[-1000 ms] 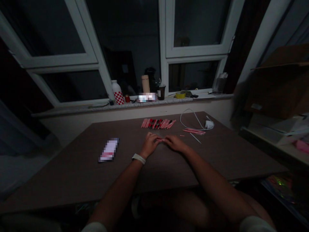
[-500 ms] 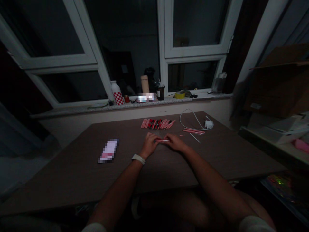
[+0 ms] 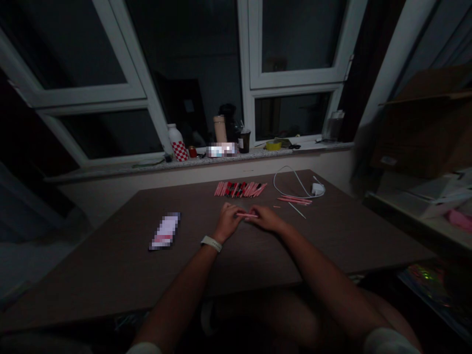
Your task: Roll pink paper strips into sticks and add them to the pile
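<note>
Both of my hands rest together on the dark brown table [image 3: 110,265], just past its middle. My left hand [image 3: 227,222], with a white wristband, and my right hand [image 3: 266,219] are closed, each pinching one end of a thin pink stick [image 3: 247,215] held level between them. Beyond the hands lies a row of pink and red sticks [image 3: 239,189]. A few more pink sticks [image 3: 295,200] and a thin white one lie to the right.
A white cable with its charger block [image 3: 317,189] curls at the table's far right. A blurred flat packet [image 3: 165,231] lies to the left. The windowsill holds a checked bottle [image 3: 177,142], cups and small items. Cardboard boxes [image 3: 424,128] stand on the right.
The hands stayed in place; the pink stick between the fingertips shows more clearly now than a second ago. The view shifted slightly.
</note>
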A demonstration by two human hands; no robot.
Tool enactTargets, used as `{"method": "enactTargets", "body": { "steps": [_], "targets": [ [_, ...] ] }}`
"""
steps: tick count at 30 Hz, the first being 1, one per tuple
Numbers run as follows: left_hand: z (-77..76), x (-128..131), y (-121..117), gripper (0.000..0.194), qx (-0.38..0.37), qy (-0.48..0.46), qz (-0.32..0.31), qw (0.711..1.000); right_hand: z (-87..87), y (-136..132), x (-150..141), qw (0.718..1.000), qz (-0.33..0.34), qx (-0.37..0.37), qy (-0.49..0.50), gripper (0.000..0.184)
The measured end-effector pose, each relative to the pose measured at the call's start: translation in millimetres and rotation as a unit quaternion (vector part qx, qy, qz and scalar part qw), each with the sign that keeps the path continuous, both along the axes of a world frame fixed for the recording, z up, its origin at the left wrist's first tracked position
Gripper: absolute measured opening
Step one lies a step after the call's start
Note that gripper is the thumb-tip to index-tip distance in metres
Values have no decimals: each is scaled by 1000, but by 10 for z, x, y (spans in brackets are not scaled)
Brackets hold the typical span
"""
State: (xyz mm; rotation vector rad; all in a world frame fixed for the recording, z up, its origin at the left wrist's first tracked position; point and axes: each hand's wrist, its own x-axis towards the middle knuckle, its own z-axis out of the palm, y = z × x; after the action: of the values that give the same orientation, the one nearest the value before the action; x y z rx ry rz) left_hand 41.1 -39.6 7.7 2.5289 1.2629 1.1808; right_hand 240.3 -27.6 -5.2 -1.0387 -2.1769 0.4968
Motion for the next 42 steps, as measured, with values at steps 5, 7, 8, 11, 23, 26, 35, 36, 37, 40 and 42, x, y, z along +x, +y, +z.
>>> {"method": "enactTargets", "body": {
  "steps": [5, 7, 8, 11, 23, 26, 35, 36, 37, 40, 42],
  "targets": [
    [9, 15, -11, 29, 6, -13, 13, 1000, 11, 8, 11, 1000, -9, 8, 8, 22],
    [10, 23, -21, 42, 8, -25, 26, 999, 26, 10, 17, 1000, -19, 5, 14, 21],
    [7, 25, -23, 44, 6, -31, 33, 999, 33, 10, 20, 1000, -21, 4, 18, 22],
    [-14, 16, -10, 32, -11, -52, 64, 997, 48, 5, 26, 999, -26, 15, 25, 25],
    [-50, 28, 22, 22, -32, -87, 37, 995, 95, -22, 13, 1000, -25, 13, 5, 32],
    [-49, 21, 27, 22, -40, -78, 44, 995, 83, -24, 11, 999, -27, 17, 14, 34],
    [-5, 23, 6, 18, -33, -88, 24, 995, 79, 1, 5, 1000, 11, -6, 3, 42],
    [-15, 21, 12, 20, -32, -89, 33, 995, 81, 2, 4, 1000, 9, -6, 6, 40],
    [-26, 19, 20, 22, -34, -87, 43, 995, 82, 1, 4, 1000, 4, -4, 9, 38],
    [-55, 14, 42, 25, -47, -83, 56, 994, 81, -7, 6, 1000, -13, 8, 17, 31],
    [-57, 15, 46, 23, -51, -86, 47, 994, 80, -14, 9, 1000, -10, 14, 21, 32]
  ]
}}
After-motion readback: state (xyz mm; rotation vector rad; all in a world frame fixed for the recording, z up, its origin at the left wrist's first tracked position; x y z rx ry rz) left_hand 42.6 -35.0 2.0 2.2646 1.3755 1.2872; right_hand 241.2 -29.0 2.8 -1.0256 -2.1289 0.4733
